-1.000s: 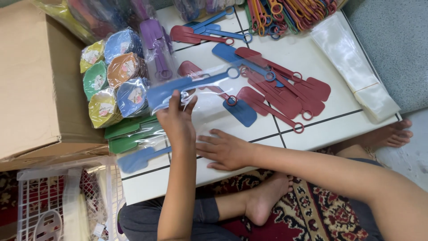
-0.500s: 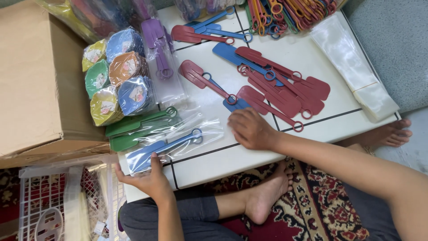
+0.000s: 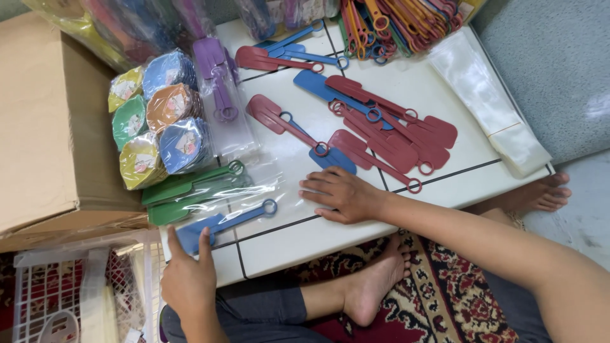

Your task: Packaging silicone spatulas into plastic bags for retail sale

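**Blue Spatula in a Clear Bag, Left Hand at Its Wide End**

Nearest to the camera are the person's crossed legs and a bare foot [image 3: 372,289] on a red patterned rug [image 3: 445,298]. A white plastic basket [image 3: 70,292] sits at the near left.

Just past the legs is the edge of a white table [image 3: 298,238]. The left hand [image 3: 187,279] is here, at the near left corner. Its thumb and one finger are pinching the near end of a clear bag with a blue spatula [image 3: 222,222] inside it. The other fingers are loosely curled.

The spatula lies slanted. Its wide blade is at the left hand, and its long handle runs away up and to the right, ending in a small ring. So the left hand is the closer one (it is touching the bag). The right hand [image 3: 340,194] lies flat on the table a little to the right of the ring, fingers spread and holding nothing, though its fingertips may rest on the loose clear plastic.

A bit farther back, green spatulas in a bag [image 3: 190,190] lie beside the blue one. Behind them are round coloured packs [image 3: 155,124] and a purple spatula bag [image 3: 219,95]. A cardboard box [image 3: 44,127] stands at the left.

In the middle lie loose red and blue spatulas [image 3: 381,130]. At the far edge is a heap of many more [image 3: 394,22], and a stack of empty clear bags [image 3: 489,101] lies at the right.
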